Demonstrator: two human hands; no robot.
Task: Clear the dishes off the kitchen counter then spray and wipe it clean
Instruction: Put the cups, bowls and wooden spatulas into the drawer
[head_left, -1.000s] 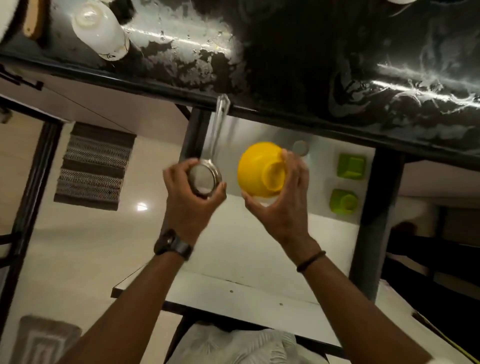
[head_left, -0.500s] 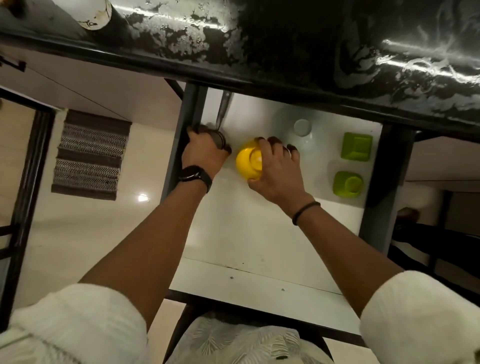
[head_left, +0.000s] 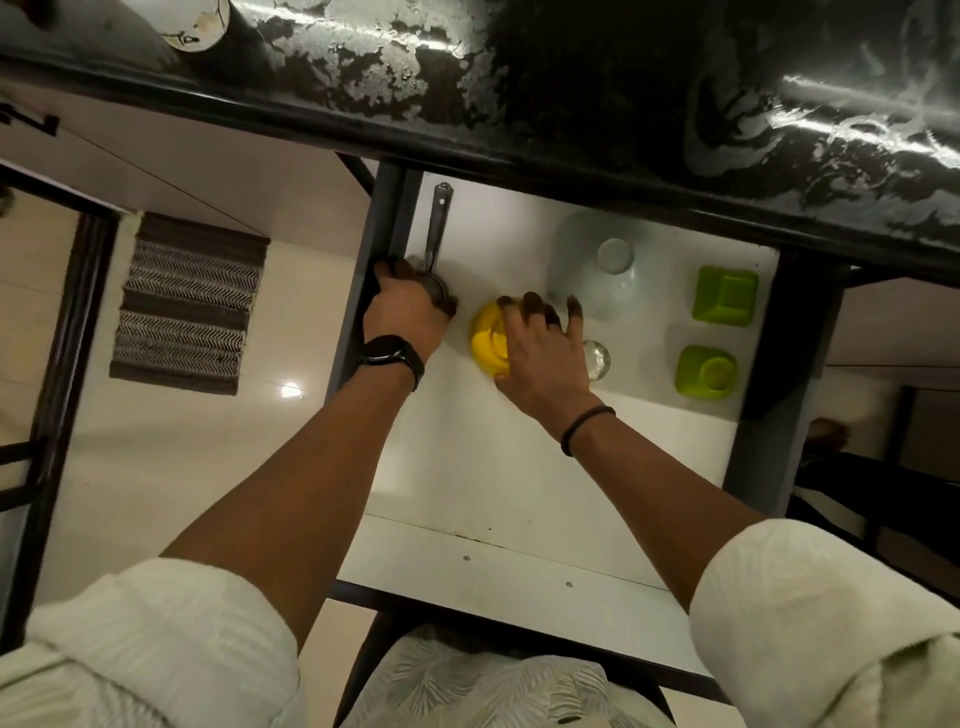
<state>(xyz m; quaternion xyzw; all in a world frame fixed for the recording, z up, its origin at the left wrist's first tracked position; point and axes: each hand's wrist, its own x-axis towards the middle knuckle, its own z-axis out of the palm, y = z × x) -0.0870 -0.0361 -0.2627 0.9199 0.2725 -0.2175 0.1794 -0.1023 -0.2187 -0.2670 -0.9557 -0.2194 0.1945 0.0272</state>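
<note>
Head view. Small glossy yellow plastic bowl (head_left: 488, 340) sits inverted on the white laminate shelf (head_left: 483, 467) below the black speckled stone counter (head_left: 571, 78). Right hand (head_left: 543, 358) lies over the bowl's right side, palm down, fingers spread and loosely curved, wrist carrying a thin black band. Left hand (head_left: 408, 312), black watch at wrist, is closed around the round head of a steel strainer (head_left: 435, 244) at the shelf's left edge; the flat metal handle points away toward the counter. Beyond the right hand: a pale blue inverted ceramic bowl (head_left: 597, 270), a clear glass (head_left: 596, 358), two matte green plastic containers (head_left: 724, 296).
</note>
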